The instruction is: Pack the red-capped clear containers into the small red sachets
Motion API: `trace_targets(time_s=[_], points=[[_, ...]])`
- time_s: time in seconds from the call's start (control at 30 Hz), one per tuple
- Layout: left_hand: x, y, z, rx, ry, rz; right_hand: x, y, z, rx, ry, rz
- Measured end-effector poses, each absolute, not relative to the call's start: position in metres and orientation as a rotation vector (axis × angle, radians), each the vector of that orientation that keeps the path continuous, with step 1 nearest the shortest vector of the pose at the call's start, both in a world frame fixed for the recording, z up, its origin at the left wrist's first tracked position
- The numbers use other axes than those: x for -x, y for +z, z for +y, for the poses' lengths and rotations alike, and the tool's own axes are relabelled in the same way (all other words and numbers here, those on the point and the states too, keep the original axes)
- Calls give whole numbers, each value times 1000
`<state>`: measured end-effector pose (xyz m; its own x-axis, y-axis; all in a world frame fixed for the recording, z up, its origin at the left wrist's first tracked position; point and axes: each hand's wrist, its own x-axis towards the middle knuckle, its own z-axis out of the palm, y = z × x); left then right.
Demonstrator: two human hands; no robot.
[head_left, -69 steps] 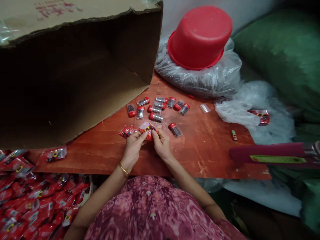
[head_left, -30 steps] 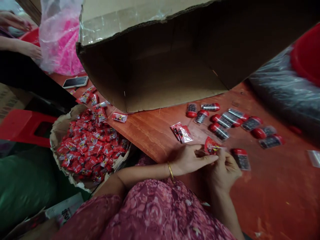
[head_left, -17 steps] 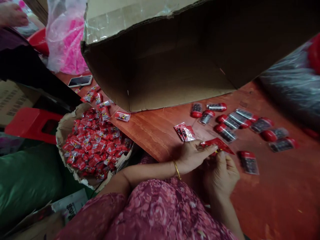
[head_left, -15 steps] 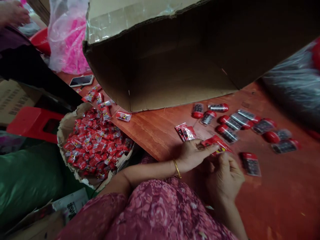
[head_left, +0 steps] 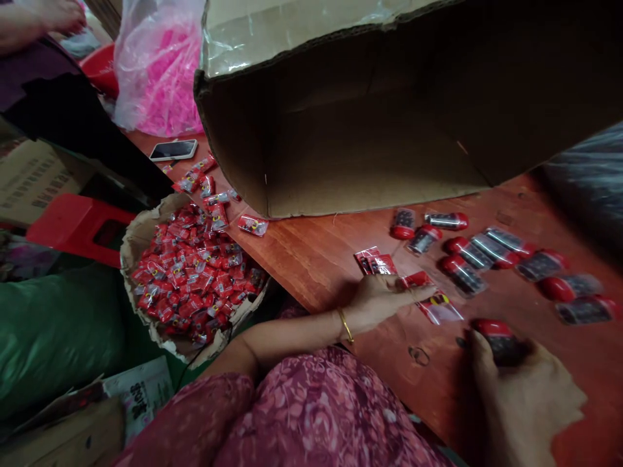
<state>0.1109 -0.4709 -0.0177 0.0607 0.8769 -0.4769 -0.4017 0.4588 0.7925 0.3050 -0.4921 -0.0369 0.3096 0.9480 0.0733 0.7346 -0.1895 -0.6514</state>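
My left hand (head_left: 377,301), with a gold bangle at the wrist, holds a red and clear plastic packet (head_left: 440,303) just above the red-brown table. Beside its knuckles lie a few flat red packets (head_left: 374,261). My right hand (head_left: 530,383) is closed round a small clear container with a red cap (head_left: 495,331), its fingers partly hidden behind it. Several more red-capped containers (head_left: 464,275) filled with dark pieces lie beyond both hands.
An open cardboard box (head_left: 341,155) lies on its side at the table's back. Filled red packets heap in a torn-edged carton (head_left: 129,250) at left. A phone (head_left: 174,150), a red stool (head_left: 73,224), a pink-filled bag (head_left: 165,78) and a person's hand (head_left: 58,18) appear farther off.
My right hand has left the packet, moved right and taken hold of the nearest container. My left hand still holds the packet, now lower and flatter. The view has shifted slightly.
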Motion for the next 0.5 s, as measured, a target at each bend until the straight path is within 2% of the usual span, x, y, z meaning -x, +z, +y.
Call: trace_targets(time_s=[0.1, 0.13, 0.23, 0.33, 0.5], points=[[-100, -18, -467, -478, 1073, 1081, -306, -37, -496, 2325, 299, -1459], [-97, -18, -467, -474, 1081, 1081, -305, -37, -498, 2338, 348, -1386], [-87, -15, -466, -469, 1093, 1081, -292, -34, -509, 2108, 527, -1136], [-81, -9, -463, -435, 1095, 1102, -270, -28, -514, 1745, 653, -1280], [-78, 2, -460, -388, 1077, 1058, -250, -13, -507, 1475, 732, -1565]])
